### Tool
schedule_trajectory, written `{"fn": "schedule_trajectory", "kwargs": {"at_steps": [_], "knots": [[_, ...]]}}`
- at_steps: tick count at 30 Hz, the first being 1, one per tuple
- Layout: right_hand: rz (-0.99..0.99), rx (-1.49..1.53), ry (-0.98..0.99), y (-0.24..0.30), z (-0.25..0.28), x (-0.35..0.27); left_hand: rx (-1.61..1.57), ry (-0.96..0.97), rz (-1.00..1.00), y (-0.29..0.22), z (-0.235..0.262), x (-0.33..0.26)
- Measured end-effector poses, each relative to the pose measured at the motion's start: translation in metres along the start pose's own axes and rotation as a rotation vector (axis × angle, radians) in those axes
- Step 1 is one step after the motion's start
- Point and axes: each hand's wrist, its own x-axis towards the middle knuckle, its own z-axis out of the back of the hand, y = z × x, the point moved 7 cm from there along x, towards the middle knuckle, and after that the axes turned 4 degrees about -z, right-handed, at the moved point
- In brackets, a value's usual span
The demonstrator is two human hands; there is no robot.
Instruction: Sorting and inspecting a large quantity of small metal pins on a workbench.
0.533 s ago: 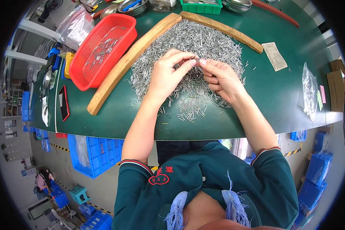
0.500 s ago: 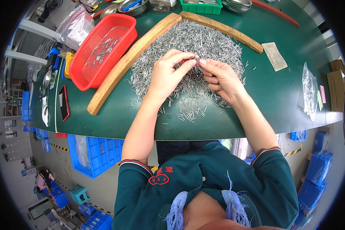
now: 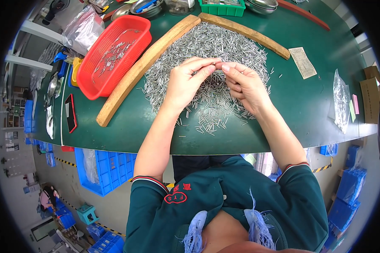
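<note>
Both of my hands meet above a large heap of small metal pins (image 3: 223,44) spread on a green table (image 3: 126,135). My left hand (image 3: 191,76) pinches with thumb and forefinger, a tiny piece at its fingertips that looks like one of the pins. Close against it, my right hand (image 3: 245,84) is also closed in a pinch, its other fingers curled. What lies between the right fingertips is too small and hidden to make out. Loose pins (image 3: 211,120) are scattered below my hands toward the near edge.
Two wooden bars (image 3: 143,69) (image 3: 245,33) frame the heap in a V. A red plastic basket (image 3: 86,63) holding some pins stands to the left, near a red-edged phone (image 3: 70,114). Rightward lie a paper slip (image 3: 302,63) and a clear plastic bag (image 3: 340,101). A green tray (image 3: 222,9) sits behind.
My right fingertips have shifted very slightly to the right, and the left forefinger looks a little straighter. The pins, bars and basket stay where they were.
</note>
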Motion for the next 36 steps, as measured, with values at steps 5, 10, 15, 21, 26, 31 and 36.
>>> {"fn": "schedule_trajectory", "kwargs": {"at_steps": [5, 10, 15, 21, 26, 31, 36], "knots": [[0.011, 0.019, 0.013, 0.002, -0.001, -0.001, -0.34, -0.016, 0.125, 0.009, -0.005, -0.001], [-0.058, 0.044, 0.017, -0.003, -0.001, 0.0, -0.428, -0.048, 0.211, 0.015, 0.0, -0.002], [-0.071, 0.066, 0.024, -0.008, -0.004, 0.0, -0.329, 0.012, 0.14, 0.012, -0.008, -0.003], [-0.126, 0.228, 0.07, -0.01, -0.002, 0.001, -0.347, 0.017, 0.124, 0.009, -0.012, -0.003], [-0.148, 0.285, 0.096, -0.012, -0.002, 0.002, -0.33, 0.03, 0.106, 0.009, -0.015, -0.003], [-0.261, 0.361, 0.15, -0.019, -0.006, 0.001, -0.328, 0.031, 0.067, 0.01, -0.016, -0.005], [-0.267, 0.415, 0.178, -0.02, -0.006, 0.002, -0.311, 0.017, 0.079, 0.011, -0.019, -0.005]]}}
